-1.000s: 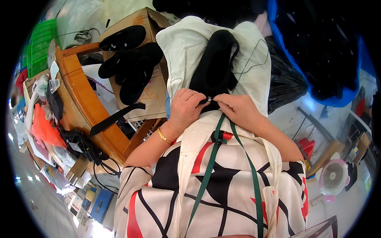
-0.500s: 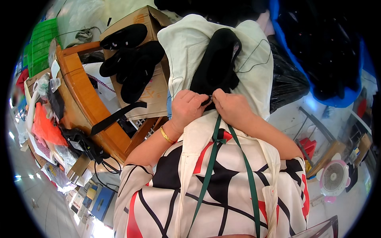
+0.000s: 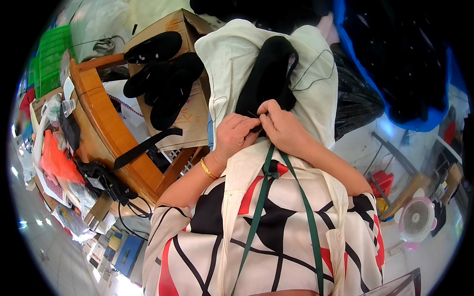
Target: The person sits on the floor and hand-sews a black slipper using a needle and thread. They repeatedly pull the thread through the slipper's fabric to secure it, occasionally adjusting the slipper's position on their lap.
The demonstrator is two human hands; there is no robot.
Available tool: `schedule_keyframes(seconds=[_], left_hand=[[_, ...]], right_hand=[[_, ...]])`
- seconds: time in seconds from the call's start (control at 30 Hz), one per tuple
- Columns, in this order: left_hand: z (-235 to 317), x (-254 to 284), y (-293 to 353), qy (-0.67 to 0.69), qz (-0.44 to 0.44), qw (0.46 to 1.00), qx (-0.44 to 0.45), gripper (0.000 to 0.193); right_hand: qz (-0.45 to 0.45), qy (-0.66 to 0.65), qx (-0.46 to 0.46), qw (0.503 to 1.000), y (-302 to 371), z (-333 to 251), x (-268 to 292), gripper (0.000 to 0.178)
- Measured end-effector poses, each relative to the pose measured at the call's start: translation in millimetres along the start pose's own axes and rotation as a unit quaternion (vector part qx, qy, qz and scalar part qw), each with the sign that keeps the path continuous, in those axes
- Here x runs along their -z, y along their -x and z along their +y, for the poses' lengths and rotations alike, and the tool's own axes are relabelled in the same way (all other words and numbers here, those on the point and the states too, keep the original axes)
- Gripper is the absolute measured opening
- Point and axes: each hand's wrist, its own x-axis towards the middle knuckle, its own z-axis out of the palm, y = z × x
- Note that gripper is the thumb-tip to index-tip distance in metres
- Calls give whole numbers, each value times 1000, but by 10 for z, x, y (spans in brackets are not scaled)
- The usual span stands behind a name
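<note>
A black cloth shoe (image 3: pixel 262 74) lies lengthwise on the off-white cloth (image 3: pixel 222 54) over my lap, its opening facing up. At the shoe's near end, my left hand (image 3: pixel 235 134) has its fingers closed on the black edge. Close beside it, my right hand (image 3: pixel 282 129) is pinched, with thumb and forefinger almost touching the left fingertips. A thin, needle-like line shows at the fingertips, but what the right fingers hold is too small to make out. A loose dark thread (image 3: pixel 316 74) curves over the cloth right of the shoe.
Several black shoes (image 3: pixel 170 91) rest on a cardboard box (image 3: pixel 190 123) at left, beside a curved wooden chair (image 3: pixel 106 118) with a black strap (image 3: pixel 145 148). At right are a black plastic bag (image 3: pixel 353 93), a blue-edged container (image 3: pixel 424 126) of dark items, and a fan (image 3: pixel 416 219).
My right hand has shifted slightly left, and its forefinger has lifted and bent above the thumb. My left hand stays at the shoe's near end. The shoe has barely moved.
</note>
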Motion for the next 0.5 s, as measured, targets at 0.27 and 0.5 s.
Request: schedule_keyframes(seconds=[0.27, 0.5], left_hand=[[21, 51, -44, -28, -12, 998, -58, 40], [12, 70, -58, -32, -19, 996, -79, 35]], right_hand=[[-27, 71, 54, 996, -160, -75, 249, 20], [-18, 97, 69, 993, -274, -70, 26, 17]])
